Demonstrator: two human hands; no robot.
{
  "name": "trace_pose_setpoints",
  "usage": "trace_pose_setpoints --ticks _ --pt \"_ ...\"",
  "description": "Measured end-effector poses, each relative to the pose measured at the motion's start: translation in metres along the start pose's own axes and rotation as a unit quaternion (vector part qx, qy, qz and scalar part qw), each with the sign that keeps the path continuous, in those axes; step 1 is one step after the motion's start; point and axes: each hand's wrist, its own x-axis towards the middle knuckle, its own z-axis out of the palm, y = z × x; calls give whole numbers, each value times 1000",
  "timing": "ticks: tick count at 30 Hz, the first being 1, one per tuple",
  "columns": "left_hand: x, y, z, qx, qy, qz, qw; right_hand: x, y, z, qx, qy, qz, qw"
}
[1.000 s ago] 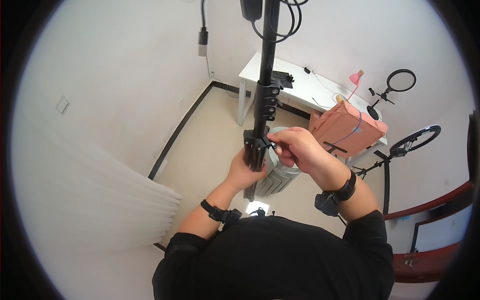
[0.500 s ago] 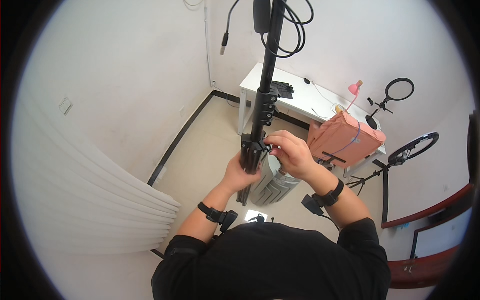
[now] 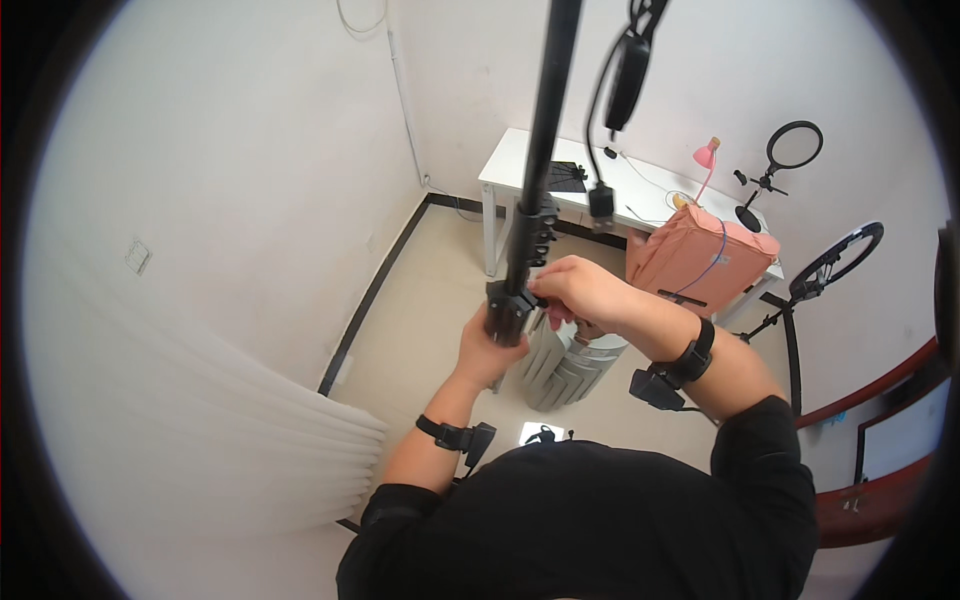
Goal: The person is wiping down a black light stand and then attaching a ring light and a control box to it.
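Note:
A black folded tripod stand rises upright in front of me, its pole running out past the top of the view. My left hand is wrapped round the bundled legs just below the collar. At the collar's right side my right hand has its fingers closed on what looks like a small knob, mostly hidden by the fingers. Beside the pole hangs a black cable with a small dark inline box and a plug at its end.
Behind stands a white desk with a pink lamp and a round-framed stand. A pink-covered chair, a ring light and a grey ribbed container are close by. White curtain hangs left.
The stand has tilted or turned, and its cable and inline box have swung from the pole's left side to its right. Both hands keep their places at the collar, the right wrist slightly higher.

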Motion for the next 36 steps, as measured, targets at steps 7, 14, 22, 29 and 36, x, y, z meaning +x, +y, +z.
trace_pose_setpoints --ticks 7,14,22,29,36 --pt "8 10 -9 21 -10 23 999 0 -11 -12 65 -94 132 985" --pt "6 5 -13 -9 -46 31 998 -17 24 -16 84 -68 -119 987" --pt "5 -4 4 -42 -51 -12 998 -16 20 0 -35 26 -150 988" --pt "2 -6 12 -86 -52 -45 994 -8 -1 -14 98 -59 88 989" --pt "6 -12 2 -77 -51 -40 995 -22 16 -10 -59 14 -170 984"
